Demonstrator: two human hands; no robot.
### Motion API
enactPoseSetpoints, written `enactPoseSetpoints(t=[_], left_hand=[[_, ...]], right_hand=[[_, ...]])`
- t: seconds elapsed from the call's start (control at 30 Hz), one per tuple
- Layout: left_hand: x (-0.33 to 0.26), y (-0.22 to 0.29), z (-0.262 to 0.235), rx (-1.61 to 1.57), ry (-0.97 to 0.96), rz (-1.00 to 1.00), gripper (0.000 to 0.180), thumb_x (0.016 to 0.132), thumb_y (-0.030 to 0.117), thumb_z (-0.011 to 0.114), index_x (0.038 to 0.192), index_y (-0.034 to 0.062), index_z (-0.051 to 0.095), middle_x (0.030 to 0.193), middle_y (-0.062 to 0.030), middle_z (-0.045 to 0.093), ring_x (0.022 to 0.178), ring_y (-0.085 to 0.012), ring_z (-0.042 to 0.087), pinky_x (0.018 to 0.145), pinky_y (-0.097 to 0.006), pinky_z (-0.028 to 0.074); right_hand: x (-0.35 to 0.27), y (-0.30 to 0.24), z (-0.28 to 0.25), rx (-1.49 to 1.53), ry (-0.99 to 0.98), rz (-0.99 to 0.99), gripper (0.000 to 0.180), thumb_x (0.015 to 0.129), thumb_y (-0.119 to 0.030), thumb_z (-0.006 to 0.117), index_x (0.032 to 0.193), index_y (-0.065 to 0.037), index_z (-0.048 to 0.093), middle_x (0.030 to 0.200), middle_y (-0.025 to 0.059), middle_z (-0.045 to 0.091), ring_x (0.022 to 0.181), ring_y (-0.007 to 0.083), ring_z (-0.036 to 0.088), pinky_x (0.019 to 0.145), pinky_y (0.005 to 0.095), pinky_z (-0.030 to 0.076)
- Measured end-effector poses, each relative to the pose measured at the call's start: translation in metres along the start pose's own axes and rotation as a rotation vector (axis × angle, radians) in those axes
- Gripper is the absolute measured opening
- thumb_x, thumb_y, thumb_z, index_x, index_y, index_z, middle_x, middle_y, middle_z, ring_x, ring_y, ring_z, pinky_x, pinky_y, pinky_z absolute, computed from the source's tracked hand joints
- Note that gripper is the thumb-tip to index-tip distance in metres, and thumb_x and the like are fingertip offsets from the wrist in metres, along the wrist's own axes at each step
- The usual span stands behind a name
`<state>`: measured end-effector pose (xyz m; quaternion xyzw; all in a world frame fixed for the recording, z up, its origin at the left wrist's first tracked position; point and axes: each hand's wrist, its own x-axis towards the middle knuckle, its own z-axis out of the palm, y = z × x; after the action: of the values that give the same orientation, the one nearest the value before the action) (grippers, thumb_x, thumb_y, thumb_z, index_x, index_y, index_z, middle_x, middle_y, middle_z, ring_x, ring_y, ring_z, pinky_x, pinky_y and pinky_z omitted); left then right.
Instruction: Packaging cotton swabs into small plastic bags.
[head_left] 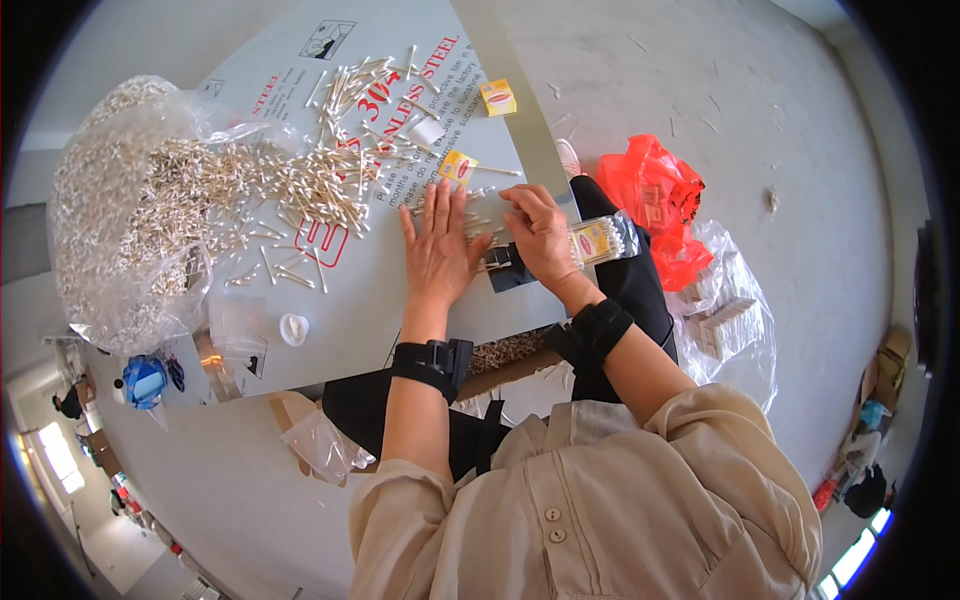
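Observation:
My left hand (438,245) lies flat on the film-covered table, fingers stretched out and holding nothing. Its fingertips reach a small yellow printed card (458,167). To its right, my right hand (540,235) is curled, with thumb and fingers drawn together; whatever they may hold is too small to make out. Several cotton swabs (482,212) lie in the gap between my hands. A black flat piece (512,273) shows under the heel of my right hand. Beside that wrist, a clear pack of cotton swabs with a yellow label (595,241) rests by my thigh.
Loose cotton swabs (325,195) spill across the table from a large clear bag (120,220) at the left. A yellow box (498,98) stands near the far edge, a white round cap (293,329) near the front. On the floor at right sit a red bag (650,185) and a clear bag of packs (735,320).

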<state>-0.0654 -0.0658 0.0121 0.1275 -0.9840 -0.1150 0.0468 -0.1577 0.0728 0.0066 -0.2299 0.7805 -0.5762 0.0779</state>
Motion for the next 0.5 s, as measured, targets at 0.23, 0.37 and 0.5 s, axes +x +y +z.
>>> enactPoseSetpoints(t=[0.23,0.37,0.5], left_hand=[[-0.009,-0.002,0.004,-0.011,0.008,-0.013,0.077,0.088,0.045,0.060,0.147,0.0061,0.032,0.155,-0.0130,0.029,0.145,-0.0283,0.023,0.115,-0.058,0.012],[-0.011,0.002,0.002,-0.004,0.002,-0.064,0.082,0.085,0.045,0.064,0.147,0.0030,0.032,0.154,-0.0158,0.029,0.145,-0.0301,0.022,0.116,-0.057,0.012],[-0.011,0.006,-0.003,-0.031,-0.019,-0.089,0.081,0.085,0.042,0.064,0.147,0.0024,0.030,0.155,-0.0161,0.027,0.145,-0.0310,0.022,0.116,-0.056,0.012]], right_hand=[[0.026,-0.005,0.006,-0.354,-0.114,-0.384,0.017,0.071,-0.005,0.069,0.088,-0.008,0.069,0.094,0.0083,0.060,0.093,0.0284,0.058,0.080,0.0376,0.051],[0.025,0.001,0.010,-0.374,-0.163,-0.374,0.014,0.071,-0.005,0.068,0.085,-0.009,0.069,0.090,0.0075,0.059,0.091,0.0283,0.058,0.080,0.0374,0.051],[0.022,0.003,0.008,-0.392,-0.193,-0.383,0.013,0.071,-0.004,0.067,0.083,-0.008,0.068,0.090,0.0078,0.059,0.090,0.0284,0.059,0.078,0.0371,0.051]])
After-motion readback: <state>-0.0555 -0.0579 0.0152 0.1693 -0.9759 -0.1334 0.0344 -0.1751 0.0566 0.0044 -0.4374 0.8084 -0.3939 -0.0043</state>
